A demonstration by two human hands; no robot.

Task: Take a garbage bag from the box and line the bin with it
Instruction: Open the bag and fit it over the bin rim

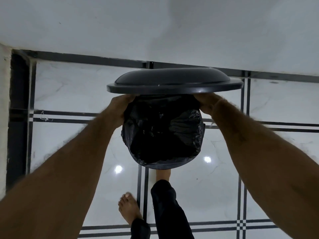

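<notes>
A black garbage bag [164, 131] lines the round bin [165, 167], its crinkled film draped over the rim all around. The bin's dark lid [174, 83] stands raised at the far side, above the opening. My left hand [120, 107] grips the bag's edge at the rim's far left. At the far right of the rim, my right hand [208, 103] pinches the bag's edge just below the lid. The bag box is out of sight.
The bin stands on a glossy white tiled floor [69, 94] with black line borders, close to a white wall [155, 28]. My bare left foot [128, 209] and dark trouser legs [165, 204] are just in front of the bin. A dark doorframe [17, 118] runs down the left.
</notes>
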